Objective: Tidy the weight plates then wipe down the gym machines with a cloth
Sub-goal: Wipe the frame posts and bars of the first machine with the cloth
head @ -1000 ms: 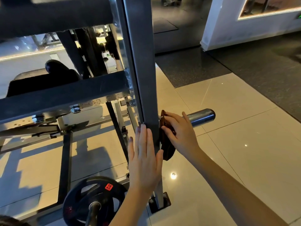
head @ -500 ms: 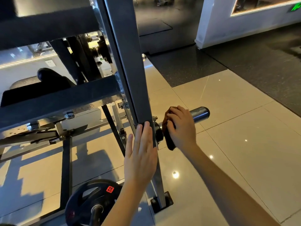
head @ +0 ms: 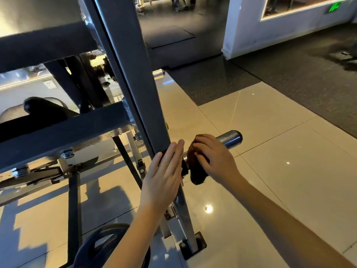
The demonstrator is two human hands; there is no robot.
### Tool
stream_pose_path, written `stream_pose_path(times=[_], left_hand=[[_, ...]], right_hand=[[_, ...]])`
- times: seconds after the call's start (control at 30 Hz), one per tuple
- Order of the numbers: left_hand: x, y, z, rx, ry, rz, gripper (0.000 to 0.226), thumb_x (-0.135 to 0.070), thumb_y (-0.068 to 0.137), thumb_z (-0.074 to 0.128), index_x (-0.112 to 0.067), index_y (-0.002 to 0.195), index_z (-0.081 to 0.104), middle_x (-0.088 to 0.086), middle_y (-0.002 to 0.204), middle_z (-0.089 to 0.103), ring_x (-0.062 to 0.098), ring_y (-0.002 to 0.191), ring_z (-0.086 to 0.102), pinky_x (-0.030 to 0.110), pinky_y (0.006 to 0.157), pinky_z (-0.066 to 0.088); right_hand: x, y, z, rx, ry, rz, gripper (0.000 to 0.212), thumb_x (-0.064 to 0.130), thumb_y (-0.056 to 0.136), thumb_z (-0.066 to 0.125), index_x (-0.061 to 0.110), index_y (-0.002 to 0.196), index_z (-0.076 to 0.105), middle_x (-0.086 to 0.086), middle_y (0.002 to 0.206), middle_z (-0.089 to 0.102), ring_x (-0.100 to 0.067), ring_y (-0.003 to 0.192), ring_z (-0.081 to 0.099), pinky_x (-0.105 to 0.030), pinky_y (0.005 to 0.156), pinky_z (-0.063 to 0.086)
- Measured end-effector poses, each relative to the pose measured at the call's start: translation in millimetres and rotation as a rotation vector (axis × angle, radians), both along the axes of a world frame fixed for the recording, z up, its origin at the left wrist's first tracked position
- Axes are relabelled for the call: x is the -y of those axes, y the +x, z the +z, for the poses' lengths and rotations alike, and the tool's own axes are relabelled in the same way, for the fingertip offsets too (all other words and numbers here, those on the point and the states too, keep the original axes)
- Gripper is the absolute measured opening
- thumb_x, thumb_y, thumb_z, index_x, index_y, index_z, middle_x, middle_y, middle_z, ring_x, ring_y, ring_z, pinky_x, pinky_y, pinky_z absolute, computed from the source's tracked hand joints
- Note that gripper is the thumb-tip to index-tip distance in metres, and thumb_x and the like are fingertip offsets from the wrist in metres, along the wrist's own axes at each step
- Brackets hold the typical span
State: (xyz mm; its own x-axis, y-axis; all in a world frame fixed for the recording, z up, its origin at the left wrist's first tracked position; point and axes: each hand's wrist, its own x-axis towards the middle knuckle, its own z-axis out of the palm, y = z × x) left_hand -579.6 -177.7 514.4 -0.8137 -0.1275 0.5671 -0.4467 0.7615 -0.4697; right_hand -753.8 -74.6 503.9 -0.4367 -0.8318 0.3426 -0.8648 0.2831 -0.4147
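Your left hand [head: 164, 176] is flat. Its fingers [head: 173, 153] are straight and close together, pointing up, and its palm rests on the post [head: 146, 113]. Your left arm [head: 131, 235] comes up from the bottom. Your right hand [head: 214, 157] is curled, knuckles up, and grips the cloth [head: 196, 171]. Your right arm [head: 280, 219] is bare and reaches in from the lower right. Your hands are just beside each other.

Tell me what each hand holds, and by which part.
The right hand grips the dark cloth by its bunched upper part, wrapped over the steel peg; its lower end hangs free. The left hand holds nothing, flat against the upright post.
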Motion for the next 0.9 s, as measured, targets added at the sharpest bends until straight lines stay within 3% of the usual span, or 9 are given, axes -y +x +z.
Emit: stream_pose_path(times=[0.13, 0.27, 0.4, 0.47, 0.57, 0.63, 0.73, 0.83, 0.9], left_hand=[[5, 1, 4, 0.068, -0.073, -0.008, 0.051, -0.017, 0.103, -0.01, 0.008, 0.147, -0.014, 0.023, 0.156, -0.022, 0.031, 0.146, -0.019, 0.043, 0.118, -0.013], [8, 0, -1, 0.09, -0.072, -0.006, 0.052, -0.018, 0.103, -0.011, 0.009, 0.147, -0.014, 0.024, 0.156, -0.021, 0.033, 0.146, -0.018, 0.045, 0.117, -0.014], [9, 1, 1, 0.087, -0.103, -0.033, 0.053, -0.018, 0.102, -0.008, 0.011, 0.146, -0.012, 0.026, 0.155, -0.021, 0.034, 0.146, -0.019, 0.045, 0.117, -0.015], [9, 0, 2, 0.096, -0.119, -0.026, 0.055, -0.021, 0.102, -0.002, 0.01, 0.147, -0.008, 0.028, 0.155, -0.018, 0.036, 0.146, -0.017, 0.046, 0.118, -0.014], [10, -1, 0, 0.145, -0.155, -0.043, 0.055, -0.02, 0.102, 0.001, 0.011, 0.148, 0.0, 0.031, 0.155, -0.012, 0.038, 0.146, -0.012, 0.047, 0.119, -0.011], [12, -3, 1, 0.181, -0.174, -0.056, 0.055, -0.018, 0.102, 0.001, 0.013, 0.148, 0.003, 0.033, 0.155, -0.009, 0.039, 0.146, -0.009, 0.048, 0.119, -0.01], [18, -5, 3, 0.202, -0.202, -0.088, 0.054, -0.015, 0.101, 0.003, 0.015, 0.146, 0.005, 0.036, 0.153, -0.008, 0.039, 0.146, -0.007, 0.049, 0.119, -0.01], [18, -7, 5, 0.212, -0.209, -0.086, 0.058, -0.019, 0.1, 0.009, 0.016, 0.146, 0.003, 0.039, 0.151, -0.01, 0.038, 0.145, -0.006, 0.05, 0.118, -0.011], [17, -7, 3, 0.203, -0.205, -0.071, 0.057, -0.018, 0.101, 0.005, 0.015, 0.146, 0.002, 0.038, 0.151, -0.011, 0.04, 0.145, -0.008, 0.05, 0.118, -0.012]], right_hand=[[16, 0, 4, 0.086, -0.08, -0.278, 0.035, 0.03, 0.092, 0.044, 0.009, 0.099, 0.071, -0.005, 0.114, 0.066, -0.025, 0.12, 0.053, -0.038, 0.103, 0.041], [-2, 21, -11, -0.013, -0.075, -0.049, 0.04, 0.035, 0.093, 0.047, 0.011, 0.117, 0.067, -0.004, 0.129, 0.062, -0.025, 0.131, 0.046, -0.042, 0.111, 0.036], [8, -25, 8, -0.021, -0.043, -0.21, 0.029, 0.031, 0.091, 0.05, 0.01, 0.09, 0.07, -0.005, 0.101, 0.069, -0.027, 0.105, 0.06, -0.039, 0.093, 0.046], [14, -9, 3, 0.083, -0.081, -0.363, 0.019, 0.025, 0.091, 0.057, 0.011, 0.094, 0.07, -0.003, 0.109, 0.067, -0.025, 0.116, 0.055, -0.04, 0.102, 0.043], [3, 21, -9, 0.067, -0.098, -0.22, 0.029, 0.03, 0.093, 0.053, 0.013, 0.109, 0.069, 0.0, 0.124, 0.063, -0.023, 0.129, 0.046, -0.04, 0.111, 0.035], [-1, -3, -1, -0.018, -0.028, -0.122, 0.037, 0.036, 0.091, 0.043, 0.013, 0.103, 0.069, -0.002, 0.114, 0.067, -0.023, 0.118, 0.054, -0.037, 0.103, 0.039], [7, -44, 13, -0.034, 0.041, -0.301, 0.043, 0.04, 0.087, 0.032, 0.012, 0.082, 0.064, -0.002, 0.089, 0.065, -0.025, 0.092, 0.057, -0.034, 0.084, 0.042], [9, -18, -3, 0.088, -0.099, -0.449, 0.038, 0.032, 0.088, 0.04, 0.009, 0.096, 0.069, -0.004, 0.112, 0.066, -0.027, 0.119, 0.052, -0.042, 0.103, 0.04], [1, 15, -16, 0.101, -0.132, -0.352, 0.036, 0.029, 0.091, 0.045, 0.011, 0.113, 0.067, -0.002, 0.129, 0.06, -0.025, 0.133, 0.042, -0.042, 0.112, 0.034]])
